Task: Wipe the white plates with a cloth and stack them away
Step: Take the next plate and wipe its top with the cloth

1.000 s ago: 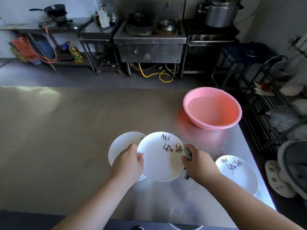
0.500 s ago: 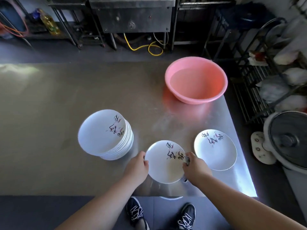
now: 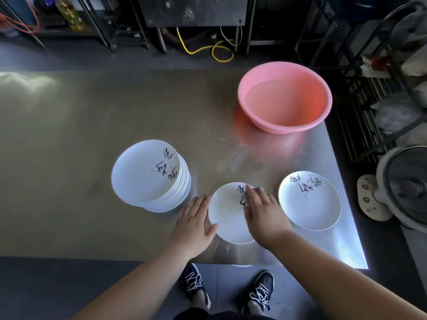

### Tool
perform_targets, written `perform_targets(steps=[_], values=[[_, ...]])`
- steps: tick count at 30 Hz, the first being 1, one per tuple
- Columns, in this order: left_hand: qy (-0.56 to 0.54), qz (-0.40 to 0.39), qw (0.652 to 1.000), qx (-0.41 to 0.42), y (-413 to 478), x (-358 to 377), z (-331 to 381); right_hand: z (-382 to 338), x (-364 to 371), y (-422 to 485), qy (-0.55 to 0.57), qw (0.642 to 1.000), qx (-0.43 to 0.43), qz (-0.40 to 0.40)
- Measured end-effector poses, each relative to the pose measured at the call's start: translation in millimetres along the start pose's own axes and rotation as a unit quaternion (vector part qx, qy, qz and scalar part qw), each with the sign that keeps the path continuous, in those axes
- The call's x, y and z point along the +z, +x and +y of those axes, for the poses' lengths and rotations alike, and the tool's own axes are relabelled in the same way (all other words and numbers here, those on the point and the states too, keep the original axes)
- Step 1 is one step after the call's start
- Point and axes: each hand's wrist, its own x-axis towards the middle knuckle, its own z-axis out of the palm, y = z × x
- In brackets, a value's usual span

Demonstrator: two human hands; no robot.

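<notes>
You are standing at a steel table (image 3: 115, 112), looking down at both hands. Your left hand (image 3: 193, 224) is lying flat with fingers straight, bracing the left rim of a white plate (image 3: 227, 218) that is sitting near the table's front edge. It is gripping nothing. Your right hand (image 3: 263, 210) is pressing down flat on the plate's right half, fingers extended. A sliver of pale cloth (image 3: 260, 188) is peeking out past the fingertips, and the rest is hiding under the palm.

A tall stack of matching plates (image 3: 147, 174) is standing just to the left, a single plate (image 3: 309, 199) is lying just to the right, and a pink basin (image 3: 284, 98) of water is sitting farther back.

The wiping is probably going best when you are sweeping the cloth in overlapping circles from the centre out to the rim with even pressure. The steel is looking slick, so the bracing hand is likely mattering here, stopping the plate from sliding toward the near edge.
</notes>
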Motion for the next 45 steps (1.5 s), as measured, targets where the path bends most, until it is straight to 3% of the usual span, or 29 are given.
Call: perform_targets(steps=[3,5,14,18,20,22,26,32,36,38,42,45], values=[[0.034,-0.032,0.998,0.029,-1,9,-6,-12,27,3,-0.122,0.984,-0.075,-0.110],[0.053,-0.033,0.997,0.038,0,13,-7,-17,41,3,-0.172,0.974,-0.084,-0.120],[0.076,-0.012,0.995,0.065,3,28,-13,-19,55,22,-0.166,0.971,-0.077,-0.154],[0.081,-0.005,0.994,0.069,3,28,-13,-7,60,-15,-0.184,0.941,-0.238,-0.154],[0.088,-0.005,0.994,0.071,3,28,-12,10,57,-27,-0.182,0.924,-0.277,-0.194],[0.091,-0.007,0.993,0.075,3,28,-12,15,47,-15,-0.193,0.928,-0.257,-0.190],[0.088,-0.007,0.993,0.076,4,29,-14,4,34,17,-0.195,0.958,-0.110,-0.178],[0.087,-0.006,0.994,0.070,3,29,-12,8,49,-36,-0.206,0.922,-0.236,-0.228],[0.079,-0.003,0.995,0.064,4,30,-12,14,36,1,-0.204,0.955,-0.137,-0.166],[0.077,-0.002,0.995,0.064,5,29,-12,9,35,3,-0.194,0.959,-0.106,-0.175],[0.084,-0.004,0.995,0.062,4,30,-12,15,48,-45,-0.198,0.938,-0.189,-0.212],[0.087,-0.006,0.994,0.058,5,29,-11,29,44,-34,-0.217,0.942,-0.180,-0.183]])
